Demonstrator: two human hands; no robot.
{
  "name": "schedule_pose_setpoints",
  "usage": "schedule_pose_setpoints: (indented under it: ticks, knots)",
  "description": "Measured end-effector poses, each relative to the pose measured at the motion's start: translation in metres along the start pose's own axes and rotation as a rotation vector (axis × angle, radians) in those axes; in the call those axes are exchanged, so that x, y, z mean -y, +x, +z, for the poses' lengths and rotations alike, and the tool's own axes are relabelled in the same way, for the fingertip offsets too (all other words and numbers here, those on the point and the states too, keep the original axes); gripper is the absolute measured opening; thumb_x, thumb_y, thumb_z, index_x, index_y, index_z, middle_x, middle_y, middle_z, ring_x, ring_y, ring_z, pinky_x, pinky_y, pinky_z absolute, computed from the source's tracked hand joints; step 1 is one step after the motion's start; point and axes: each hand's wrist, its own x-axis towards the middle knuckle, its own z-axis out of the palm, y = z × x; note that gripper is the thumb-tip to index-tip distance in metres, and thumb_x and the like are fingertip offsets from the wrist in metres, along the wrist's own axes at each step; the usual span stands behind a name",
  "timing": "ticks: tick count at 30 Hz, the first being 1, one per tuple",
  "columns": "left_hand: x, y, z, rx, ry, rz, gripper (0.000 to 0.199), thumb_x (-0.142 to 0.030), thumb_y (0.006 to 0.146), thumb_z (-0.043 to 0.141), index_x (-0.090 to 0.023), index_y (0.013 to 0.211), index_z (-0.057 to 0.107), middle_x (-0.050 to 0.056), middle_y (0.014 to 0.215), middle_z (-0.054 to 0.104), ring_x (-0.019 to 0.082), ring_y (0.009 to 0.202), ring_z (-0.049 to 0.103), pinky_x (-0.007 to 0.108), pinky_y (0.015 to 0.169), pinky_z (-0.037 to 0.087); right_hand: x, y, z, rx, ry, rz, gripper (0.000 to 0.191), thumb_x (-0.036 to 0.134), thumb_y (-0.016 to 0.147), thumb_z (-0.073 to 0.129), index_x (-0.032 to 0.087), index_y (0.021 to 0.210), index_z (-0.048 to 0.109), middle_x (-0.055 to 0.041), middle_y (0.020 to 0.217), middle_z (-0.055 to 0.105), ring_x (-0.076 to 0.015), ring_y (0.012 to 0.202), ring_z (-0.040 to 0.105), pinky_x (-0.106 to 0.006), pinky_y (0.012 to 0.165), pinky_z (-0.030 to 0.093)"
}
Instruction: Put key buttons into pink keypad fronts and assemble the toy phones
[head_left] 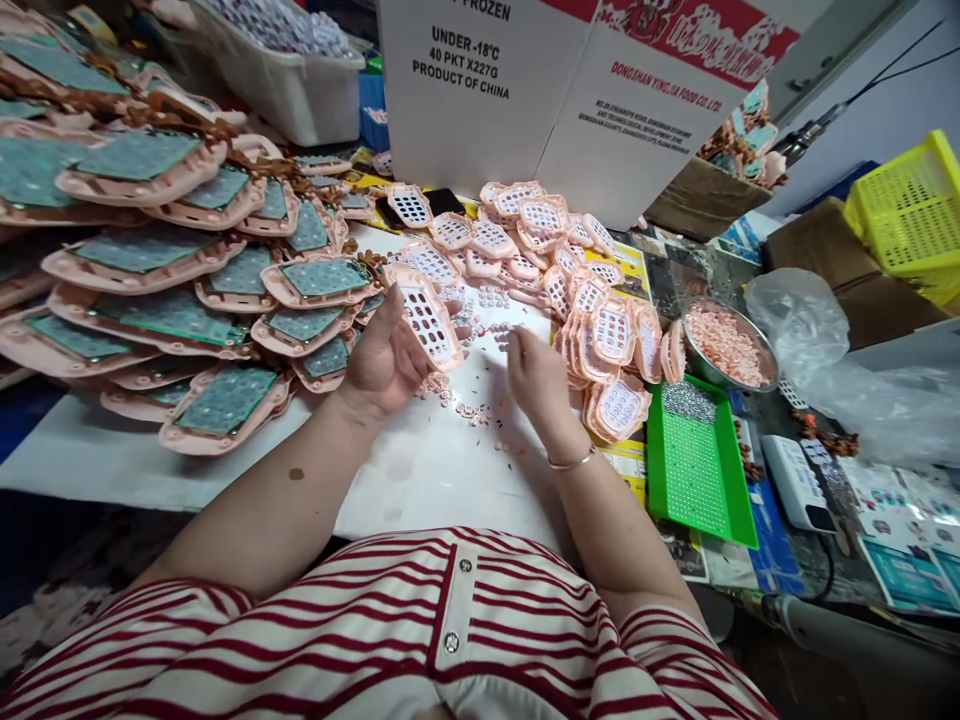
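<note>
My left hand (386, 360) holds a pink plastic casing (429, 322) with rows of holes in its white face, tilted up over the white work surface (457, 470). To its right, my right hand (536, 375) is closed, fingers curled down; what they hold, if anything, is hidden. Small clear button pieces (491, 297) lie on the surface between and beyond my hands. Just right of my right hand stands a stack of pink casings (615, 332). More loose casings (491, 240) are heaped behind.
Casings with green circuit boards (142, 255) are piled high at left. A white carton (510, 110) stands at the back. On the right are a green basket (697, 480), a metal bowl of small pink parts (731, 345), a plastic bag (810, 330) and a yellow basket (911, 220).
</note>
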Motion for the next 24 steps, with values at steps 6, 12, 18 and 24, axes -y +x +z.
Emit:
schedule_pose_setpoints:
  ticks: [6,12,18,24]
  knots:
    - [0.011,-0.006,0.002,0.055,0.042,-0.139,0.07,-0.062,0.077,0.07,-0.019,0.129,0.057,0.012,0.112,0.072,0.032,0.102,0.072,0.048,0.083,0.061,-0.008,-0.02,-0.018,-0.037,1.191,0.378,0.031,0.051,0.086,0.062,0.021,0.089,0.064,-0.001,0.08,0.07,-0.0137,0.069,0.069,-0.029,0.068,0.058]
    - [0.024,-0.009,-0.002,0.111,0.037,-0.211,0.063,-0.064,0.077,0.069,-0.021,0.123,0.062,0.011,0.108,0.074,0.036,0.105,0.07,0.054,0.087,0.058,0.003,-0.031,-0.013,-0.023,1.328,0.378,0.032,0.052,0.081,0.07,0.022,0.091,0.067,0.0011,0.082,0.071,-0.0129,0.071,0.071,-0.027,0.069,0.061]
    - [0.026,-0.012,-0.005,0.196,-0.006,-0.314,0.069,-0.068,0.072,0.072,-0.02,0.12,0.065,0.011,0.105,0.075,0.037,0.096,0.072,0.056,0.083,0.058,0.011,-0.043,-0.009,-0.329,0.841,-0.017,0.028,0.042,0.095,0.055,0.026,0.113,0.068,-0.0037,0.105,0.075,-0.0176,0.092,0.072,-0.038,0.085,0.061]
    - [0.031,-0.013,-0.005,0.144,-0.062,-0.284,0.061,-0.059,0.066,0.083,-0.019,0.11,0.069,0.005,0.1,0.075,0.026,0.099,0.071,0.038,0.089,0.057,0.01,-0.05,-0.009,-0.248,0.116,-0.581,0.037,0.019,0.1,0.04,0.017,0.129,0.062,-0.0115,0.129,0.069,-0.0197,0.118,0.065,-0.038,0.096,0.054]
